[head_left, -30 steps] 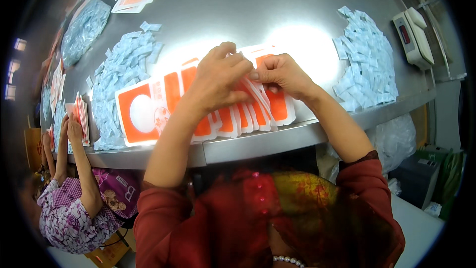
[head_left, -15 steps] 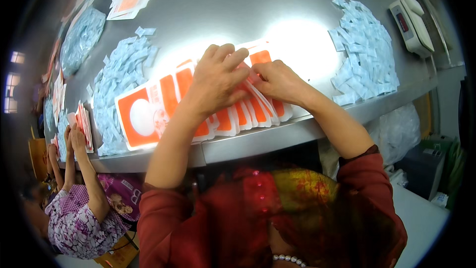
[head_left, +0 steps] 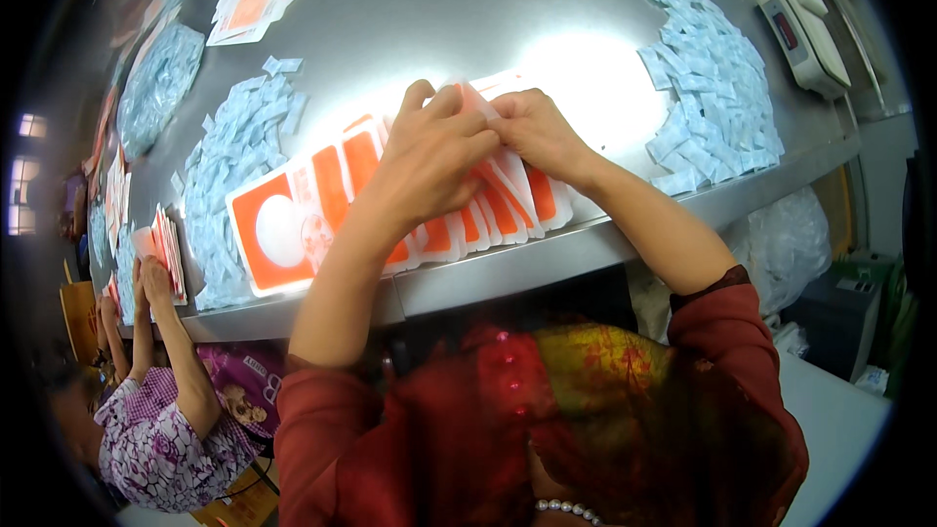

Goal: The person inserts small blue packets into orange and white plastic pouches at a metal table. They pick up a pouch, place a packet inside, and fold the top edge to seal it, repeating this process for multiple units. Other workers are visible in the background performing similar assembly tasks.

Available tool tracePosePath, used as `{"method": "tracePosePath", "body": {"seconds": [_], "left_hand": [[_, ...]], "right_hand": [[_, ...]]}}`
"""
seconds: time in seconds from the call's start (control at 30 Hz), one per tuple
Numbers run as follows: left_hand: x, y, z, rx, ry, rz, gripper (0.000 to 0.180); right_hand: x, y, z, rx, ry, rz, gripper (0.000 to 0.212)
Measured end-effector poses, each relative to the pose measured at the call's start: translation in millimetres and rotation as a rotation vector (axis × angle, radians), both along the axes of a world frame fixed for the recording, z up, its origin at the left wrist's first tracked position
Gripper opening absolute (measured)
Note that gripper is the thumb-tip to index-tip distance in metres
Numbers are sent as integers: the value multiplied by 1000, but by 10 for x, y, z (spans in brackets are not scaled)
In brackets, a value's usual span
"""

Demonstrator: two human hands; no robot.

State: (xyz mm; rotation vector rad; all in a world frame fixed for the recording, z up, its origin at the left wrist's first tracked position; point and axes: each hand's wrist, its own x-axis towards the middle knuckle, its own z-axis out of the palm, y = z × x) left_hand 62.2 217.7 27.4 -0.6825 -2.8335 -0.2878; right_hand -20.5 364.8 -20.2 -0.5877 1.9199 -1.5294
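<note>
1. Left hand (head_left: 434, 151): fingers half-curled over fanned orange-and-white packets (head_left: 444, 237); whether it grips, cannot tell.
2. Right hand (head_left: 540, 134): thumb and fingers pinching one packet (head_left: 473, 99) near its upper edge.
3. Packet row: overlapping, along the near edge of metal table (head_left: 508, 5), between pale-blue sachet piles (head_left: 712, 88).

There is one metal desk (head_left: 468, 0). Two big heaps of little blue packets are nearest, a left heap (head_left: 239, 146) and a right heap (head_left: 717, 88), with too many packets to count. One row of flat orange-and-white packs (head_left: 332, 181) overlaps, so I can't count them. I see one puffy blue plastic bag (head_left: 159, 88), one weighing scale (head_left: 804, 37) and one bead necklace (head_left: 569, 507).
</note>
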Motion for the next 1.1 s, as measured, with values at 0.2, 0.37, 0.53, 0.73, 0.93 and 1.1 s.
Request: {"method": "tracePosePath", "body": {"seconds": [0.2, 0.37, 0.53, 0.73, 0.93, 1.1], "left_hand": [[4, 13, -67, 87, -38, 28, 20], [25, -23, -32, -1, -72, 48, 20], [20, -96, -58, 54, -71, 6, 22], [103, -267, 61, 194, 7, -63, 29], [89, -229, -48, 176, 51, -39, 25], [98, -203, -78, 150, -31, 36, 23]], "right_hand": [[31, 63, 266, 197, 7, 219, 13], [59, 97, 380, 356, -124, 317, 22], [-18, 65, 145, 396, 132, 207, 12], [-186, 181, 261, 336, 12, 65, 10], [-354, 643, 499, 473, 328, 124, 21], [-542, 1533, 239, 1187, 924, 327, 26]]}}
